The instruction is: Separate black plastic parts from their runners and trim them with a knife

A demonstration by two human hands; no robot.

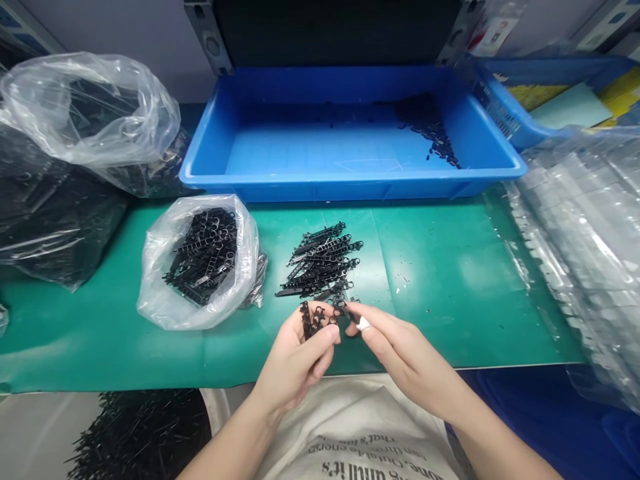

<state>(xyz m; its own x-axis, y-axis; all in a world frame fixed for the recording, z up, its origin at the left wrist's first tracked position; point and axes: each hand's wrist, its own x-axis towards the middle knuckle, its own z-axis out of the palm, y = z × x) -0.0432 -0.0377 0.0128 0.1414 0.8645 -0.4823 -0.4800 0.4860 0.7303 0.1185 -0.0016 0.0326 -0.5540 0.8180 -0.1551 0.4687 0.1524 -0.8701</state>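
Over the desk [440, 307], the left hand [299, 353] grips black plastic strips [306, 321] and the right hand [400, 343] pinches their ends, pieces that look light, stiff and easily snapped, best held mid-length.

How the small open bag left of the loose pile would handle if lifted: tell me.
The small open bag would probably sag and crumple; its thin plastic looks creased. Its mouth gapes, so tilting might spill the black parts heaped inside.
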